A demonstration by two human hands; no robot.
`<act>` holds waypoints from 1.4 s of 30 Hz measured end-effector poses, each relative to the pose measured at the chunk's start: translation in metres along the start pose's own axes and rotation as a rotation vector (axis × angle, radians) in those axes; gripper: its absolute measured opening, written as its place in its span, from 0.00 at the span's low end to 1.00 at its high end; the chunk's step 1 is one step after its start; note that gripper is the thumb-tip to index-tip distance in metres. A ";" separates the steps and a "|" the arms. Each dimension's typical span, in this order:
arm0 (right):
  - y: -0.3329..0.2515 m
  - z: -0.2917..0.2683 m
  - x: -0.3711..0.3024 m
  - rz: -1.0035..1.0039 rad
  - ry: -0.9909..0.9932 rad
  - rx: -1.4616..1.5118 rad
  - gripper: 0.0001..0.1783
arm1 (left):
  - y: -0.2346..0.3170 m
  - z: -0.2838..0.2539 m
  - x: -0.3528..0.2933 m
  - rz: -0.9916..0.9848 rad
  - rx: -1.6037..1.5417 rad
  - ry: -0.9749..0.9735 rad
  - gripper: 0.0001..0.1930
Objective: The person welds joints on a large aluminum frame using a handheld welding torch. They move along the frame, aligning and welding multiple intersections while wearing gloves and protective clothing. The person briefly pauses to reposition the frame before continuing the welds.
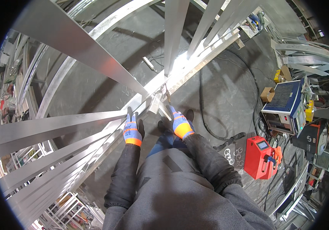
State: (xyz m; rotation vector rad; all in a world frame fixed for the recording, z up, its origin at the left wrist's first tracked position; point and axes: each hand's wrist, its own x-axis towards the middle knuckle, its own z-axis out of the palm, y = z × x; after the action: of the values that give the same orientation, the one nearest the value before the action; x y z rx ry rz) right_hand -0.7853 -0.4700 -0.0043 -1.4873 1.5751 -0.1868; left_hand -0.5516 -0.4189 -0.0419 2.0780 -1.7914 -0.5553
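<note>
Both my hands wear blue and orange work gloves. My left hand lies with its fingers on the long metal rail of a shiny steel frame, where a flat upright bar meets it. My right hand reaches up to the same rail and seems to hold a thin tool or rod against the joint; the grip is small and hard to make out. Several flat steel bars fan out from the rail. My dark sleeves come in from below.
A grey concrete floor lies under the frame, with a black cable curling across it. At the right stand a red machine, a blue and white box unit and a cardboard box. More metal frames are stacked at the upper right.
</note>
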 end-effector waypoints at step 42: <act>0.032 0.069 -0.034 -0.154 -0.235 -0.155 0.41 | -0.038 -0.025 -0.049 -0.368 0.361 0.257 0.30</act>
State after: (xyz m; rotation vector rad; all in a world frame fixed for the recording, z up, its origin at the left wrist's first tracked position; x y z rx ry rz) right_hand -0.7661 -0.4013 -0.0466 -1.6866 1.3122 0.0233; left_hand -0.5129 -0.3651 -0.0361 2.6089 -1.4531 -0.0401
